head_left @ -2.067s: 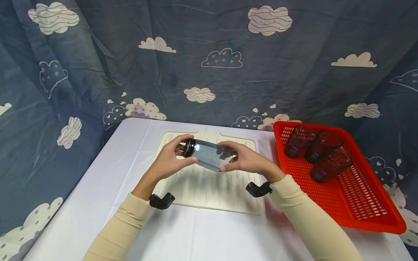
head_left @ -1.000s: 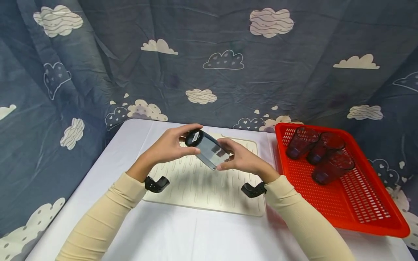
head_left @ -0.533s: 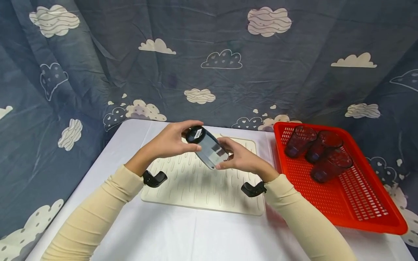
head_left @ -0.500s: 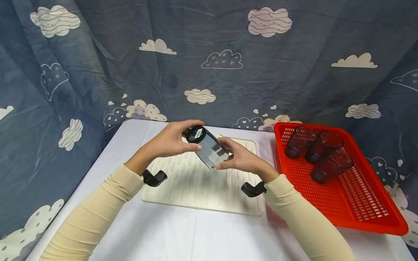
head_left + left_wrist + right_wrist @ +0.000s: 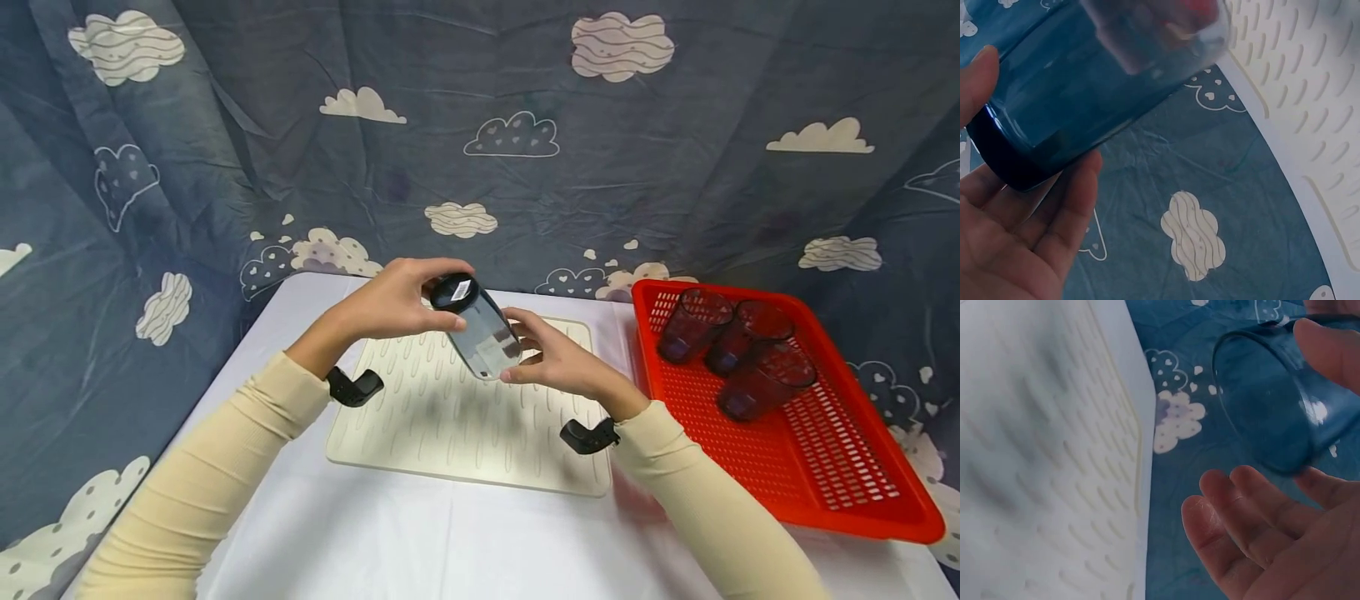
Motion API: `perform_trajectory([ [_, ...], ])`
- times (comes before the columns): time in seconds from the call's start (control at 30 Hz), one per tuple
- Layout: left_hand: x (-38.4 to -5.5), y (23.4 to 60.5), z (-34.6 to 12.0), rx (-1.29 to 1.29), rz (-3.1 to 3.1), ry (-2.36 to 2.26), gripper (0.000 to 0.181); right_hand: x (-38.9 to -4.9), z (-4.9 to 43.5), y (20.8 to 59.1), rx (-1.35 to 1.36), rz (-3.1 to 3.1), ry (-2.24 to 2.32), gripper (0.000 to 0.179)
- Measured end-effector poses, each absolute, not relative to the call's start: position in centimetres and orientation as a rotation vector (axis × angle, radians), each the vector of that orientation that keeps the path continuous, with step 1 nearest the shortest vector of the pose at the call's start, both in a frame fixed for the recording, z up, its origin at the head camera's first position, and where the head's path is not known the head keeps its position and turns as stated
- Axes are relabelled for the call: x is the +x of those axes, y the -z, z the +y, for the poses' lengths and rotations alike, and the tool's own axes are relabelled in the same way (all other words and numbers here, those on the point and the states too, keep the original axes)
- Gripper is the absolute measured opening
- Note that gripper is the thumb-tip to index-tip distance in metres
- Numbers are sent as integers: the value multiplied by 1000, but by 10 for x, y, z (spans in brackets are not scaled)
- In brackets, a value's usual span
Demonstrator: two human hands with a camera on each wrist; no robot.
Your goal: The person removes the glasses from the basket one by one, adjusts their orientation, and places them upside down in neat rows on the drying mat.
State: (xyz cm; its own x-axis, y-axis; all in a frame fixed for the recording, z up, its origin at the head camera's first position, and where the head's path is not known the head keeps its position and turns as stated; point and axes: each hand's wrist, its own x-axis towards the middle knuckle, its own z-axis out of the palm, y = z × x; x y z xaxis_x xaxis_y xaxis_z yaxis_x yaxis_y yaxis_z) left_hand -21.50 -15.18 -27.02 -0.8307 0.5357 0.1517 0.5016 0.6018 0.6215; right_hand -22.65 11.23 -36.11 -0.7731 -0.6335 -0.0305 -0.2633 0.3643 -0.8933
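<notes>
Left hand (image 5: 390, 302) and right hand (image 5: 561, 358) pinching a blue-tinted, cylindrical glass tumbler (image 5: 484, 335) (likely slippery, fragile; best gripped at base (image 5: 1009, 153)).

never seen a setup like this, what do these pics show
No robot here: these are a person's bare left hand and right hand. One view is taken from the head, looking forward and down; the close-ups come from the black cameras on each wrist. The hands hold a tilted bluish glass above a pale mat, the left hand's grip at its base, the right's near its rim. The mat lies on a white cloth, with a red basket holding three more glasses on the right.
</notes>
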Motion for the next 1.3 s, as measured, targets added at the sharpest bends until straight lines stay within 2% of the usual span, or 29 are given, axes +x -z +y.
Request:
perform_trajectory([
  [0.13, -215, 268, -157, 883, 2808, -1005, 59, -223, 126, 361, -806, 2312, 1332, 83],
  [0.43, -225, 272, -171, 805, 2871, -947, 60, -213, 162, 351, -858, 2436, 1180, 66],
  [0.93, -250, 287, -204, 496, 2922, -883, 66, -190, 240, 323, -704, 2713, 936, 64],
  [1.3, -270, 296, -219, 391, 2986, -758, 65, -180, 278, 323, -593, 2798, 851, 61],
])
